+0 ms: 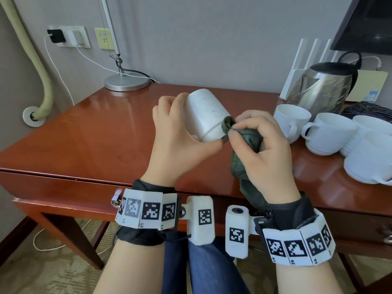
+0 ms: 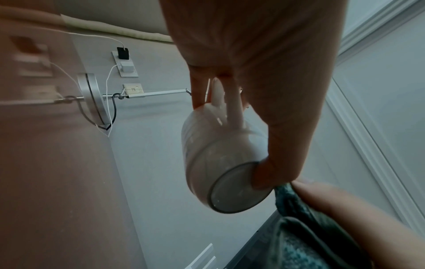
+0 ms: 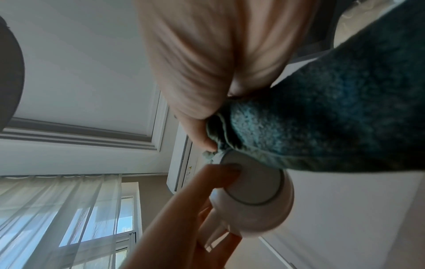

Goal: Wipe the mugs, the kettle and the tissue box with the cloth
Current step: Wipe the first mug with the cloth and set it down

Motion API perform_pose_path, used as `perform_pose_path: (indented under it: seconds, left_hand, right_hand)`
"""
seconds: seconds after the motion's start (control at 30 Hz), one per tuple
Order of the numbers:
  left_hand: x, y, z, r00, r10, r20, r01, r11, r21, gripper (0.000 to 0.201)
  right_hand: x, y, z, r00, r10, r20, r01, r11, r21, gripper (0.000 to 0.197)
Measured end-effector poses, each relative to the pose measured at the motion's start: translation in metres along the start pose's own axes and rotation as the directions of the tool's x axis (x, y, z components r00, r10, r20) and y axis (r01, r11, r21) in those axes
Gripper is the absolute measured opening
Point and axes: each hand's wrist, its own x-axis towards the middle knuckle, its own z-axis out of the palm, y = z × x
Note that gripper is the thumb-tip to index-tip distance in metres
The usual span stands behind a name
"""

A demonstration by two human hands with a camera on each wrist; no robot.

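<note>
Mug [image 1: 205,115]: glazed, slick, breakable; you hold it tipped above the table [image 1: 84,132].
Left hand [image 1: 176,143]: fingers wrapped round its handle side.
Right hand [image 1: 263,145]: clenched on soft cloth [image 1: 244,162], touching the base rim.

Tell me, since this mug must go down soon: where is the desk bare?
Bare wood lies left of the left hand, between the lamp base and the desk's front edge. The right side is crowded: mugs and kettle.
</note>
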Motion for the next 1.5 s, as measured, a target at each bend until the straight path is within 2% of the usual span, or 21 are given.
perform_pose_path:
  seconds: [0.17,0.33,0.5,0.7,0.83,1.03,1.2,1.4,1.5]
  left_hand:
    - [0.003,0.001,-0.003,0.998,0.054,0.013,-0.055,0.996,0.065,0.087]
    - [0.004,0.005,-0.003,0.994,0.106,0.038,-0.11,0.987,0.118,0.082]
    - [0.005,0.005,-0.004,0.988,0.147,0.035,-0.151,0.971,0.185,0.085]
    - [0.004,0.002,-0.004,0.997,0.07,0.041,-0.075,0.988,0.138,0.082]
    - [0.003,0.002,-0.001,0.995,0.086,0.046,-0.09,0.989,0.114,0.085]
    - [0.001,0.005,0.002,0.984,0.176,0.043,-0.18,0.976,0.126,0.078]
    - [0.001,0.004,-0.001,0.974,0.225,0.023,-0.226,0.964,0.137,0.077]
    - [0.004,0.004,-0.005,0.973,0.229,0.018,-0.229,0.961,0.155,0.079]
    - [0.001,0.005,-0.004,0.97,0.24,0.04,-0.243,0.959,0.148,0.078]
  right_hand:
    - [0.001,-0.006,-0.005,0.998,0.005,0.061,-0.003,0.999,-0.035,0.018]
    - [0.002,-0.004,0.002,0.988,-0.124,0.087,0.136,0.981,-0.14,0.012]
    - [0.005,0.002,0.008,0.967,-0.195,0.163,0.228,0.949,-0.216,0.01]
    - [0.008,0.012,-0.004,0.989,-0.117,0.086,0.138,0.943,-0.302,0.013]
    - [0.008,0.004,-0.008,0.996,-0.087,-0.012,0.082,0.972,-0.221,0.011]
    - [0.011,-0.005,0.002,0.985,-0.165,0.054,0.173,0.961,-0.214,0.009]
    - [0.014,0.001,0.002,0.994,-0.098,-0.044,0.087,0.975,-0.206,0.008]
    - [0.01,-0.003,0.004,0.994,-0.105,0.032,0.109,0.978,-0.179,0.008]
    - [0.018,-0.003,0.006,0.994,-0.11,-0.015,0.106,0.981,-0.164,0.008]
